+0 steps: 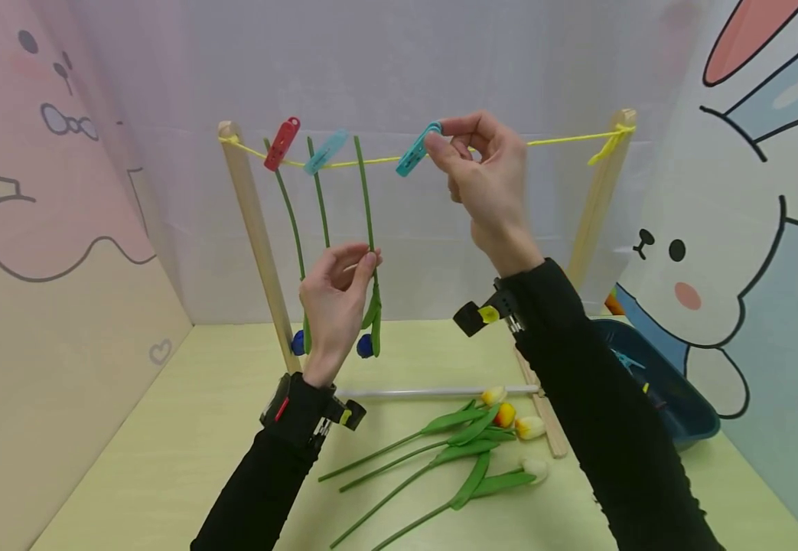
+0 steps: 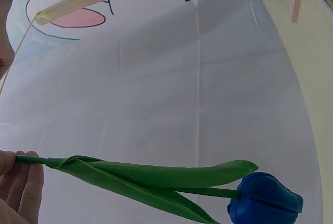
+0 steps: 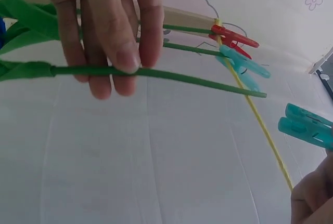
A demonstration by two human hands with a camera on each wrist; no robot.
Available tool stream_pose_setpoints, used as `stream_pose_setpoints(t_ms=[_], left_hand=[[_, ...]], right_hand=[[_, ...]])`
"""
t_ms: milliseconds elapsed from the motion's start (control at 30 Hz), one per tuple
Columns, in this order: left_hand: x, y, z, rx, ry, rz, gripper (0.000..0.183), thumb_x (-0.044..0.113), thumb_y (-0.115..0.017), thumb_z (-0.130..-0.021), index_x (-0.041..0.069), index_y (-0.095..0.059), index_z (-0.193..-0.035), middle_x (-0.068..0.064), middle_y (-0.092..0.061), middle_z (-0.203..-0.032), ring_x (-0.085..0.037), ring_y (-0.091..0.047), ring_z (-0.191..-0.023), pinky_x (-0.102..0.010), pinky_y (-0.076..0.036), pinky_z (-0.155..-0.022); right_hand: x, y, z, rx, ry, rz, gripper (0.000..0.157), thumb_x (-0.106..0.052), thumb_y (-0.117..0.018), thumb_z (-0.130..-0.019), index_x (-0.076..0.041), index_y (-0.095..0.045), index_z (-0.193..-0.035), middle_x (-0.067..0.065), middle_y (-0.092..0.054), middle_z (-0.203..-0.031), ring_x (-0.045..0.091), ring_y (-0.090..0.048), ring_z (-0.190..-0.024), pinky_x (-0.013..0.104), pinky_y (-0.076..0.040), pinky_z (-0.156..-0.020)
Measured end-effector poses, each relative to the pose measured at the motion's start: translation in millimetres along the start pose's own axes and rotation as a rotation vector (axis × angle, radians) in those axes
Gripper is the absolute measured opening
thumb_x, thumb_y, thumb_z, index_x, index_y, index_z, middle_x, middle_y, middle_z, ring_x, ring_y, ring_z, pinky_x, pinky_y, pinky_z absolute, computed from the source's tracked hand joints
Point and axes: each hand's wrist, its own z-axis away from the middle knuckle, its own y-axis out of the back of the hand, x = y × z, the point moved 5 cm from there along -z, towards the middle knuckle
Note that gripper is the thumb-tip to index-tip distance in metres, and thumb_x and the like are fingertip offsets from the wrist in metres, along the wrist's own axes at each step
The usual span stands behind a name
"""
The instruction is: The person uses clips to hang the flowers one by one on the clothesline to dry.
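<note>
My left hand (image 1: pixel 335 295) pinches the green stem of a blue artificial tulip (image 2: pixel 265 198), which hangs head down with its stem tip at the yellow string (image 1: pixel 381 161). In the head view my right hand (image 1: pixel 488 172) holds a teal clothespin (image 1: pixel 414 151) by its upper end, to the right of that stem and close to the string. Left of the held stem, a red clothespin (image 1: pixel 282 144) and a light blue clothespin (image 1: pixel 326 152) grip two more upside-down stems on the string. The left hand partly hides these hanging flowers.
Wooden posts (image 1: pixel 254 222) hold the string at both ends. Several tulips with yellow and white heads (image 1: pixel 467 436) lie on the table below. A dark blue basin (image 1: pixel 688 405) with clothespins stands at the right. A white bar (image 1: pixel 433 393) runs low between the posts.
</note>
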Motion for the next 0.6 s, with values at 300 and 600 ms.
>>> stream_pose_setpoints(t_ms=[300,600], left_hand=[[-1.7,-0.9,-3.2,0.012,0.024,-0.015,0.022,0.009,-0.067,-0.096,-0.006,-0.066,-0.113,-0.024,-0.074,-0.108,-0.034,-0.075,-0.095,-0.023,-0.061,-0.089],[-2.3,-0.9,-3.4,0.008,0.028,-0.019,0.026,0.010,-0.068,-0.096,-0.005,-0.066,-0.116,-0.024,-0.073,-0.111,-0.033,-0.074,-0.098,-0.026,-0.060,-0.091]], right_hand=[[5.2,-24.7,-8.3,0.107,-0.087,-0.081,0.008,-0.001,-0.073,-0.090,-0.006,-0.066,-0.087,-0.002,-0.040,-0.055,0.012,-0.026,-0.039,0.024,-0.021,-0.042],[11.4,-35.2,-11.0,0.138,-0.046,-0.028,0.009,-0.003,-0.072,-0.091,-0.007,-0.068,-0.085,-0.005,-0.042,-0.052,0.011,-0.030,-0.041,0.024,-0.025,-0.042]])
